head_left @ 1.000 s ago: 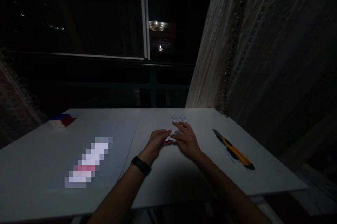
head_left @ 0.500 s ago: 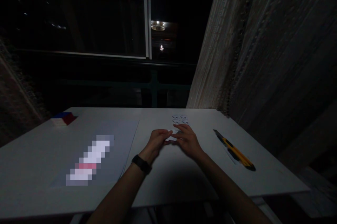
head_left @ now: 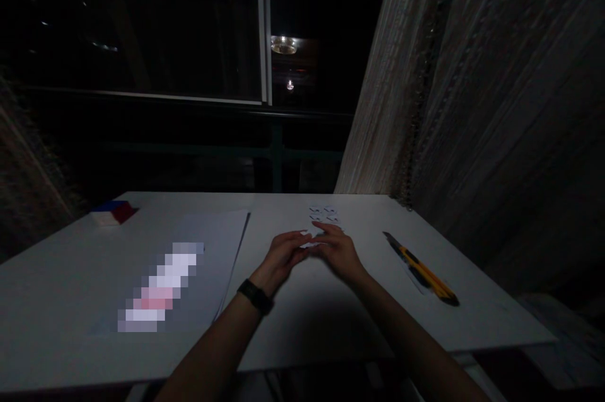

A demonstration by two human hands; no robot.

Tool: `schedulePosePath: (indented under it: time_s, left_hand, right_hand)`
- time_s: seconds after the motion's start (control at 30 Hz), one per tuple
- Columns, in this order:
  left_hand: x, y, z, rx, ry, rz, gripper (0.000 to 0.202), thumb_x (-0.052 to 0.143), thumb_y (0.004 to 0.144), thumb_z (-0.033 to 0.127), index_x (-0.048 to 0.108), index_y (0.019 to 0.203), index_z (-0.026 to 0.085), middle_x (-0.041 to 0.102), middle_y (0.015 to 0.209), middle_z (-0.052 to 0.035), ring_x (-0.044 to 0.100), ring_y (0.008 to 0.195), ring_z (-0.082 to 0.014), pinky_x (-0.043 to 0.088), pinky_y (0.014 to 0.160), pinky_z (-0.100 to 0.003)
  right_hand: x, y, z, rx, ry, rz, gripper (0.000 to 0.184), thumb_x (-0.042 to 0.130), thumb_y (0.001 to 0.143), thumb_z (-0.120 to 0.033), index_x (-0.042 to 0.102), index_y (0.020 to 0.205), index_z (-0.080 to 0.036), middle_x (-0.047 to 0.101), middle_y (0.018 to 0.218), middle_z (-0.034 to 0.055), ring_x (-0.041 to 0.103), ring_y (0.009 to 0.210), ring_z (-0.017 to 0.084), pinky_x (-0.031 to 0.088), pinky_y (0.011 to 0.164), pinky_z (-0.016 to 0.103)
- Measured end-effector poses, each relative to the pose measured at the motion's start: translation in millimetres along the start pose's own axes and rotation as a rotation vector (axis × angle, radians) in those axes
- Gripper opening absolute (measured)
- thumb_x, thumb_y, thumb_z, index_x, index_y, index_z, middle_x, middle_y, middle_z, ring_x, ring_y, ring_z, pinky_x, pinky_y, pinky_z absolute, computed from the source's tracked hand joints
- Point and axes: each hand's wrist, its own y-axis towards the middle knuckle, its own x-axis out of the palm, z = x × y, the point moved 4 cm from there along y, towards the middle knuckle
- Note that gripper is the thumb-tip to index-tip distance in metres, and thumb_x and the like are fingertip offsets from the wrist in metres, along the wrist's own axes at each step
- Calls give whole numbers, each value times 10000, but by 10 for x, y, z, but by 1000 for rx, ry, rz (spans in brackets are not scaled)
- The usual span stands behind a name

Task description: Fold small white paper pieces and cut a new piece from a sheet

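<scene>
As the left hand (head_left: 282, 255) pinches a small, flat white paper piece (head_left: 306, 244) over the counter (head_left: 47, 301), grip nearly closed, the right hand (head_left: 341, 254) crowds in, its hold unclear; fingertips now meet, covering more paper than a moment ago!

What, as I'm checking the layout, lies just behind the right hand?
White paper with dark marks in two rows lies on the table beyond the right hand. Whatever the hand itself covers cannot be seen.

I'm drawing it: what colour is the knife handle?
The knife handle is yellow and black (head view).
</scene>
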Motion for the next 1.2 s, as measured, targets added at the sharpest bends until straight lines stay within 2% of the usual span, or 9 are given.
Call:
schedulePosePath:
  time_s: [0.1, 0.17, 0.3, 0.43, 0.57, 0.7, 0.93, 1.07, 1.2]
  left_hand:
    - [8, -10, 15, 7, 11, 39, 266, 776, 520, 175, 666, 760, 140, 661, 745, -45, 600, 660, -119, 457, 620, -204]
    - [21, -13, 23, 13, 35, 32, 260, 780, 516, 184, 668, 745, 131, 664, 753, -54, 599, 660, -119, 456, 615, -201]
    - [29, -11, 26, 10, 52, 5, 223, 782, 517, 212, 645, 671, 127, 645, 701, -41, 587, 633, -114, 459, 601, -203]
    - [-6, 2, 11, -9, 92, 35, 244, 787, 493, 210, 637, 666, 126, 634, 672, -38, 579, 586, -118, 466, 578, -223]
    - [-39, 23, 4, 19, 99, 72, 252, 788, 463, 172, 617, 637, 111, 607, 606, -30, 576, 547, -122, 478, 580, -245]
    - [-40, 27, 1, 7, 90, 74, 274, 791, 476, 190, 616, 668, 106, 609, 626, -34, 566, 531, -104, 468, 553, -227]
    - [-12, -19, 37, -34, 127, 35, 288, 777, 524, 285, 622, 683, 102, 593, 634, -31, 535, 529, -82, 454, 544, -213]
    - [10, -23, 48, 3, 154, 12, 292, 766, 536, 324, 628, 647, 92, 566, 559, -21, 511, 495, -81, 432, 515, -210]
    - [16, 1, 40, 63, 155, 32, 271, 781, 506, 292, 622, 600, 93, 587, 582, -34, 527, 500, -89, 418, 502, -206]
  right_hand:
    - [19, 7, 45, 143, 121, 30, 123, 683, 652, -233, 715, 768, -256, 634, 1089, 44, 540, 1042, 219, 372, 943, 404]
    - [39, 8, 52, 211, 200, 30, 88, 677, 649, -239, 714, 729, -232, 674, 956, 44, 590, 933, 207, 417, 888, 377]
    - [49, 8, 17, 230, 273, 28, 64, 680, 634, -228, 708, 690, -213, 663, 738, 20, 606, 755, 176, 469, 751, 318]
    - [20, -6, -24, 203, 224, 31, 102, 681, 632, -222, 714, 729, -224, 674, 785, 30, 608, 794, 185, 469, 775, 328]
    - [16, -17, -35, 198, 174, -50, 210, 667, 651, -242, 707, 857, -246, 692, 861, 31, 616, 841, 197, 470, 803, 352]
    - [-15, -16, 10, 258, 158, -4, 177, 691, 622, -256, 716, 795, -222, 691, 827, 43, 630, 793, 197, 489, 765, 342]
    - [-10, -25, 37, 264, 207, 39, 152, 727, 584, -257, 721, 728, -208, 675, 796, 52, 627, 786, 194, 495, 758, 336]
    - [2, -28, 35, 267, 213, 26, 169, 721, 590, -248, 718, 754, -206, 679, 800, 50, 627, 785, 193, 492, 756, 331]
    - [3, -26, 18, 270, 210, 2, 186, 728, 582, -253, 708, 757, -193, 683, 789, 51, 629, 765, 197, 489, 734, 327]
